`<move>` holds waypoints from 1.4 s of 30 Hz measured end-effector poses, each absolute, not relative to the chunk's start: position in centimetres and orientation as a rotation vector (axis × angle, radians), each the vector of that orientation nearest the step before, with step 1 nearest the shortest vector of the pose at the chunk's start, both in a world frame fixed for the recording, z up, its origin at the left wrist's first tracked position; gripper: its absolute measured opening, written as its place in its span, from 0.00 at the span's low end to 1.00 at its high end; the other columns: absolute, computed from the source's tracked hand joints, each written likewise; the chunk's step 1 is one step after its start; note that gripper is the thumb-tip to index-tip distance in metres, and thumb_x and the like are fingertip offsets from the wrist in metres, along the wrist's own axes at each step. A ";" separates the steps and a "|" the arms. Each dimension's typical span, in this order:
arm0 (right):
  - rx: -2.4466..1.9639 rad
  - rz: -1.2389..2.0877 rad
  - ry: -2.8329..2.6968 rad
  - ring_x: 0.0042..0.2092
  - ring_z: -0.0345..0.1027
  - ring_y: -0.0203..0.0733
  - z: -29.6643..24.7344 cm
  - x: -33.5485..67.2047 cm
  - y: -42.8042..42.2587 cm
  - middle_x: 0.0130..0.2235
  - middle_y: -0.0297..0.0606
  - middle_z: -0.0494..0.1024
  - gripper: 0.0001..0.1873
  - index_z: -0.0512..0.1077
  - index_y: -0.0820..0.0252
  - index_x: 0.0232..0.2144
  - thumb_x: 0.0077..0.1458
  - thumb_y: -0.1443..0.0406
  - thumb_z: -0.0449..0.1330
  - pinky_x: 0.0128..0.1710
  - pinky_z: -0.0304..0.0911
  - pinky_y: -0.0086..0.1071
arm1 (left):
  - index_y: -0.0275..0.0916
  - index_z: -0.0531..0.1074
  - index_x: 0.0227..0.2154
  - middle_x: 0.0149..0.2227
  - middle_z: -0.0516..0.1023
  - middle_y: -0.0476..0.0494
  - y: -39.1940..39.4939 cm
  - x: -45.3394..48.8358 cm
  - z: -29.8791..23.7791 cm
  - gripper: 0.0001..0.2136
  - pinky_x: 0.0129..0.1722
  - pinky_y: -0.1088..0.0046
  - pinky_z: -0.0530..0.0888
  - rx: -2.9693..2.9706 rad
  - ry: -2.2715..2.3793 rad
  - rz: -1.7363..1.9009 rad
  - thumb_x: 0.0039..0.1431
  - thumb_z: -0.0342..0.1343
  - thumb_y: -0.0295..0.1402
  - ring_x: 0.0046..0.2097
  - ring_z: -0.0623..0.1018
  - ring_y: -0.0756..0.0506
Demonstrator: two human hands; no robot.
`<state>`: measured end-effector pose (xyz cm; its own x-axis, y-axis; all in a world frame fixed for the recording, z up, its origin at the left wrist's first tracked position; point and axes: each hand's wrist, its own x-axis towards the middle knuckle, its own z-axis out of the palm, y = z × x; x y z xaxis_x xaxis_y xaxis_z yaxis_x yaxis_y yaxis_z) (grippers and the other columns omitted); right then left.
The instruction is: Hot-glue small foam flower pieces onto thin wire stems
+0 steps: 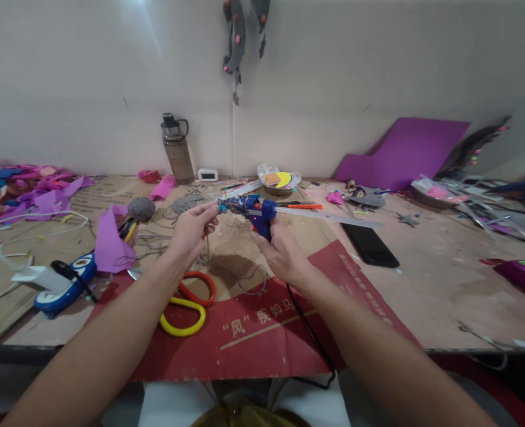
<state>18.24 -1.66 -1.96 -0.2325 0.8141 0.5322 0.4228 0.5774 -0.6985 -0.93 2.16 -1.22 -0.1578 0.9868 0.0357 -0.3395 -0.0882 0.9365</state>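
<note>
Right hand (284,246) closed round the handle of a blue plastic glue gun (257,207), body level, nozzle towards the left hand; I read that as keeping the tip in easy reach. Left hand (195,228): fingertips drawn together right by the nozzle, probably to steady some small piece. From my end I can't tell what, if anything, is in that pinch.

Gun count: one, held up over the middle of the table. One long translucent glue stick (315,215) runs out its back, likely as feed. One thin black cable (306,325) drops below the right hand past the table edge, slack, apparently leaving the gun room to move.

Underneath, one red printed cardboard sheet (262,356), perhaps protecting the table. One pair of scissors with red and yellow loop handles (182,323), two loops towards the wearer, handy for grabbing.

Further out: one grey yarn ball (142,209), one black phone (370,244), one brownish translucent bottle (180,159), one small white digital clock (207,175). Two dark grey dangling ornaments (236,44) on the wall, maybe finished samples.
</note>
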 end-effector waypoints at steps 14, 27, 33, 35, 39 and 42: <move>-0.994 0.520 -1.867 0.41 0.65 0.47 -2.1 18.1 -1.8 0.42 0.46 0.71 0.15 0.61 0.61 0.47 0.57 0.64 0.51 0.45 0.64 0.44 | 0.34 0.77 0.28 0.21 0.71 0.51 2.1 -0.9 -1.2 0.14 0.18 0.83 0.57 0.913 0.994 1.507 0.35 0.70 0.33 0.22 0.67 0.57; -1.016 0.531 -1.812 0.39 0.65 0.46 -1.5 18.1 -2.2 0.40 0.43 0.71 0.15 0.61 0.58 0.47 0.57 0.64 0.52 0.43 0.64 0.45 | 0.34 0.77 0.28 0.21 0.71 0.51 1.8 -0.9 -0.9 0.14 0.19 0.82 0.57 0.898 1.012 1.514 0.35 0.70 0.33 0.22 0.67 0.56; -1.026 0.548 -1.807 0.40 0.65 0.47 -1.5 18.1 -2.3 0.41 0.44 0.71 0.16 0.60 0.59 0.48 0.56 0.64 0.51 0.45 0.64 0.46 | 0.34 0.77 0.28 0.21 0.71 0.51 1.9 -0.8 -0.9 0.14 0.18 0.82 0.58 0.911 1.013 1.530 0.36 0.70 0.33 0.22 0.67 0.56; -1.020 0.544 -1.816 0.41 0.65 0.47 -1.5 18.0 -2.3 0.42 0.45 0.71 0.16 0.61 0.60 0.48 0.57 0.64 0.51 0.46 0.64 0.46 | 0.34 0.77 0.28 0.21 0.70 0.51 1.9 -0.9 -1.0 0.14 0.18 0.82 0.57 0.914 1.002 1.525 0.35 0.70 0.33 0.22 0.67 0.56; -1.018 0.533 -1.853 0.42 0.65 0.49 -1.6 17.9 -2.3 0.42 0.47 0.71 0.13 0.62 0.60 0.44 0.56 0.65 0.51 0.46 0.64 0.47 | 0.34 0.77 0.29 0.22 0.71 0.50 2.0 -0.9 -1.2 0.15 0.18 0.83 0.57 0.916 0.990 1.516 0.35 0.70 0.33 0.22 0.67 0.57; -1.006 0.521 -1.851 0.43 0.65 0.49 -1.6 18.0 -2.3 0.43 0.46 0.71 0.10 0.63 0.59 0.42 0.56 0.64 0.51 0.46 0.63 0.47 | 0.34 0.77 0.29 0.22 0.71 0.51 2.0 -0.9 -1.1 0.14 0.18 0.82 0.57 0.916 0.996 1.520 0.35 0.70 0.33 0.22 0.67 0.56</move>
